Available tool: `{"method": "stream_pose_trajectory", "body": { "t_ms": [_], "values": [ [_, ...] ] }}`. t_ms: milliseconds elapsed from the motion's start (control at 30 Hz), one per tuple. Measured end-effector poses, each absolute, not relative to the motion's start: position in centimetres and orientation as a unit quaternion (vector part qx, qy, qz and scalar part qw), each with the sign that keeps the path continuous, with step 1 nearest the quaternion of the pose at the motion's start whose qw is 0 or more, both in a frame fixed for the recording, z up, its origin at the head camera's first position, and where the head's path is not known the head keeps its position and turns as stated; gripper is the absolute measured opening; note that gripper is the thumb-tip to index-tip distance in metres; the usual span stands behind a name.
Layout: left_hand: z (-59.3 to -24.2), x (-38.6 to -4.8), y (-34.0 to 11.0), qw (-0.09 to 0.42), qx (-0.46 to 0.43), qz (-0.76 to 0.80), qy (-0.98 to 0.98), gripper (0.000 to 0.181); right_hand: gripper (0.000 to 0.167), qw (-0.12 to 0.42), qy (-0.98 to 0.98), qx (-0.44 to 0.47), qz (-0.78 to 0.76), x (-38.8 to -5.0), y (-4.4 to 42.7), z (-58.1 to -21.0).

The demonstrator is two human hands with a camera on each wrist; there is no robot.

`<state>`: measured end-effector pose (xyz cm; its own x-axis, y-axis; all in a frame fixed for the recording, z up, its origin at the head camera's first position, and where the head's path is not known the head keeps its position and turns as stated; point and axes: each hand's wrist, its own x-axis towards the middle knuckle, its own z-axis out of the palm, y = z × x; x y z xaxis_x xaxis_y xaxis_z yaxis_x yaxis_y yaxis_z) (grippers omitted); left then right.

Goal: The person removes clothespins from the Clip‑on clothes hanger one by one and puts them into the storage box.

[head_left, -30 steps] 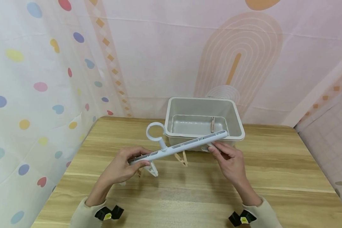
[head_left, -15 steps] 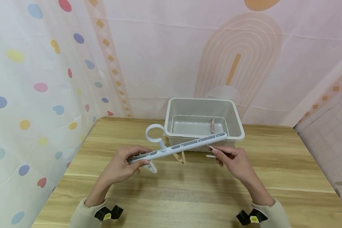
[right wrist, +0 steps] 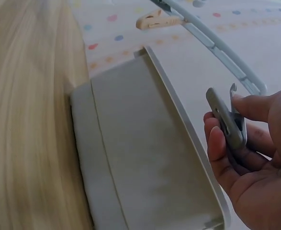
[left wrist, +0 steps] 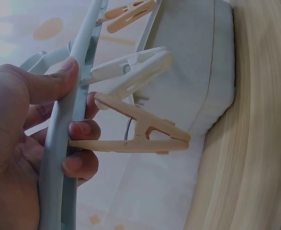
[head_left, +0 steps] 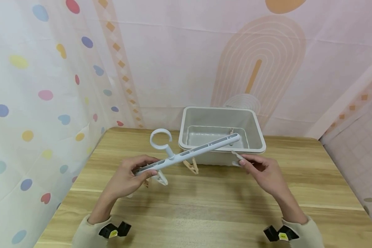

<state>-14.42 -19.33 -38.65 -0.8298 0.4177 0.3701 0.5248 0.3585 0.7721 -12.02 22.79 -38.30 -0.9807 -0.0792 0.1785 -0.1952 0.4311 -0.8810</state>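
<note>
My left hand (head_left: 127, 175) grips the left end of a light blue hanger bar (head_left: 201, 149), held tilted above the table with its ring hook up. From the bar hang a white clip (left wrist: 135, 74) and beige clips (left wrist: 150, 132), one of them right beside my left fingers. To the right of the bar's free end, my right hand (head_left: 266, 172) pinches a grey clip (right wrist: 226, 120) between thumb and fingers. That clip is apart from the bar in the right wrist view.
Behind the bar stands a grey bin (head_left: 220, 156) against the patterned cloth backdrop. A pinkish clip (head_left: 231, 131) lies inside it, partly covered by the bar's end. The wooden table (head_left: 192, 213) spreads below both hands.
My right hand has drawn the grey clip away from beneath the bar's right end, moving right. The bar and my left hand have shifted a little left and up.
</note>
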Motion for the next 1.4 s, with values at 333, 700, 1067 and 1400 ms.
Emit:
{"method": "stream_pose_trajectory", "body": {
  "t_ms": [333,700,1067,1400],
  "values": [
    [-38.6,-14.6,-19.4,0.054,-0.293,-0.487,-0.821,0.027,0.027,0.099,-0.860,0.078,0.494,-13.1,23.6,-37.4],
    [-38.8,-14.7,-19.4,0.063,-0.303,-0.480,-0.820,0.027,0.033,0.101,-0.876,0.062,0.468,-14.6,24.8,-35.8],
    [-39.0,-14.7,-19.2,0.070,-0.314,-0.475,-0.819,0.027,0.035,0.099,-0.882,0.066,0.455,-16.7,25.7,-34.4],
    [-39.2,-14.7,-19.1,0.036,-0.303,-0.494,-0.814,0.025,0.039,0.103,-0.896,0.064,0.427,-19.2,26.4,-33.2]
  ]
}}
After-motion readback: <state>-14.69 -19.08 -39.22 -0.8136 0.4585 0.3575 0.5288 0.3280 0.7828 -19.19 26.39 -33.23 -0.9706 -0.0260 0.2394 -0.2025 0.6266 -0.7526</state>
